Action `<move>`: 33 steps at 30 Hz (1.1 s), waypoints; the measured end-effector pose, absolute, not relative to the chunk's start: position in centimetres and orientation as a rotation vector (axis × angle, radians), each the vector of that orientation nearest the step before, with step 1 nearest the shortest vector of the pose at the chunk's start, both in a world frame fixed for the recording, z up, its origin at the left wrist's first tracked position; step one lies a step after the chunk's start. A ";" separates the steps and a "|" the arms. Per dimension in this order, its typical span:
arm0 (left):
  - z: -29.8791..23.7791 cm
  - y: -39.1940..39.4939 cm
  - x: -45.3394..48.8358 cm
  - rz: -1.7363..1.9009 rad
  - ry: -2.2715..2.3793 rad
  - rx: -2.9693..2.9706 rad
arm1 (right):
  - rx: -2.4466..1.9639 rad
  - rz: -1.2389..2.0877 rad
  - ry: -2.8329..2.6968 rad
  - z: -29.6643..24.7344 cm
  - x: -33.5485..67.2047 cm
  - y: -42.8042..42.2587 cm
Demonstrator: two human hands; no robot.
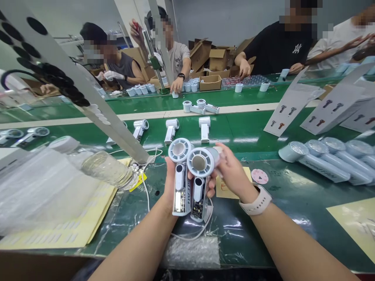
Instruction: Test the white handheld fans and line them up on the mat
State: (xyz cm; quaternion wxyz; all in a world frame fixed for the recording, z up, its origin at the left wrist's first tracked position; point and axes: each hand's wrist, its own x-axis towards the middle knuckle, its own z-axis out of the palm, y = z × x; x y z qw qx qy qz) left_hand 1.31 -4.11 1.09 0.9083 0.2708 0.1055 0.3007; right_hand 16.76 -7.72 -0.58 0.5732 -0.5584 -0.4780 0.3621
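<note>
Two pale blue handheld fans are held side by side in front of me, round heads up and open handles showing circuit boards. My left hand (169,185) is closed around the handles of the left fan (182,195) and the right fan (199,203), its fingertips showing past the right one. My right hand (234,171) is closed on the side of the right fan's head; its fingertips are partly hidden there. A white cable (202,234) loops below the fans. Beyond them, a similar fan (204,128) lies on the green conveyor belt (234,136).
At left are a plastic bottle (109,168), yellow sticker sheets (99,218) and a slanted metal post (117,128). Several blue fans (325,166) line the right, near white boxes (285,105). Bubble wrap (191,251) lies at the front edge. Co-workers sit across the belt.
</note>
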 end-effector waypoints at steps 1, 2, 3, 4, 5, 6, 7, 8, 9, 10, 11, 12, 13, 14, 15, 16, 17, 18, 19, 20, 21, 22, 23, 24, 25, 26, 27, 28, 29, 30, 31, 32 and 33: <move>1.2 -4.0 1.2 0.691 0.246 0.597 | -1.433 0.706 -1.182 -0.8 16.6 -7.5; 1.2 -3.9 1.0 0.770 0.281 0.646 | -1.505 0.597 -1.233 -0.9 16.4 -7.4; 1.2 -3.7 0.8 0.855 0.322 0.707 | -1.501 0.572 -1.284 -0.9 16.1 -7.4; 1.2 -3.6 0.7 0.938 0.366 0.778 | -1.417 0.646 -1.335 -0.8 15.8 -7.5; 1.1 -3.5 0.6 1.012 0.409 0.847 | -1.294 0.788 -1.362 -0.7 15.6 -7.6; 1.0 -3.4 0.5 1.066 0.443 0.905 | -1.164 0.958 -1.354 -0.6 15.4 -7.8; 0.9 -3.3 0.4 1.092 0.465 0.946 | -1.054 1.113 -1.313 -0.4 15.4 -7.9; 0.8 -3.2 0.4 1.089 0.472 0.964 | -0.981 1.224 -1.252 -0.3 15.5 -8.0; 0.9 -3.1 0.4 1.065 0.467 0.963 | -0.949 1.282 -1.188 -0.2 15.6 -8.0; 0.9 -3.0 0.4 1.034 0.455 0.949 | -0.950 1.299 -1.130 0.0 15.9 -8.0; 1.1 -3.0 0.3 1.006 0.442 0.932 | -0.961 1.301 -1.087 0.2 16.1 -8.0; 1.3 -2.9 0.2 0.980 0.433 0.919 | -0.969 1.306 -1.064 0.3 16.4 -8.1; 1.5 -2.8 -0.1 0.956 0.433 0.907 | -0.970 1.315 -1.055 0.5 16.6 -8.1; 1.7 -2.8 -0.4 0.936 0.439 0.894 | -0.963 1.327 -1.049 0.7 16.7 -8.2; 1.9 -2.7 -0.8 0.913 0.442 0.882 | -0.950 1.337 -1.041 0.8 16.8 -8.3; 2.2 -2.7 -1.3 0.886 0.434 0.868 | -0.937 1.343 -1.030 0.9 16.8 -8.5; 2.4 -2.7 -1.7 0.859 0.413 0.857 | -0.927 1.343 -1.017 1.0 16.8 -8.6; 2.6 -2.7 -2.0 0.838 0.382 0.849 | -0.919 1.340 -1.004 1.1 16.8 -8.8; 2.8 -2.7 -2.3 0.820 0.347 0.844 | -0.910 1.338 -0.995 1.1 16.9 -8.9; 2.9 -2.8 -2.5 0.807 0.311 0.843 | -0.902 1.340 -0.991 1.2 16.9 -9.0; 3.1 -2.9 -2.6 0.799 0.283 0.843 | -0.892 1.344 -0.989 1.2 16.9 -9.2; 3.2 -2.9 -2.7 0.798 0.266 0.844 | -0.880 1.350 -0.986 1.3 16.9 -9.2; 3.2 -3.0 -2.8 0.795 0.256 0.845 | -0.873 1.357 -0.980 1.3 16.9 -9.3; 3.3 -3.0 -2.8 0.792 0.252 0.844 | -0.874 1.366 -0.970 1.4 16.9 -9.4; 3.3 -3.1 -2.8 0.791 0.253 0.843 | -0.880 1.373 -0.952 1.5 16.8 -9.4; 3.2 -3.0 -2.8 0.792 0.259 0.842 | -0.884 1.383 -0.928 1.6 16.7 -9.4; 3.1 -3.0 -2.7 0.795 0.272 0.844 | -0.880 1.400 -0.902 1.7 16.6 -9.4; 3.0 -2.9 -2.7 0.798 0.289 0.852 | -0.869 1.424 -0.877 1.9 16.4 -9.5; 2.8 -2.8 -2.6 0.799 0.306 0.865 | -0.850 1.449 -0.854 2.0 16.3 -9.5; 2.6 -2.7 -2.5 0.802 0.324 0.875 | -0.831 1.471 -0.831 2.2 16.0 -9.5; 2.4 -2.6 -2.4 0.806 0.343 0.881 | -0.816 1.487 -0.812 2.3 15.8 -9.6; 2.1 -2.5 -2.3 0.811 0.361 0.880 | -0.809 1.502 -0.799 2.4 15.6 -9.6; 1.9 -2.4 -2.1 0.818 0.377 0.874 | -0.807 1.513 -0.789 2.6 15.4 -9.7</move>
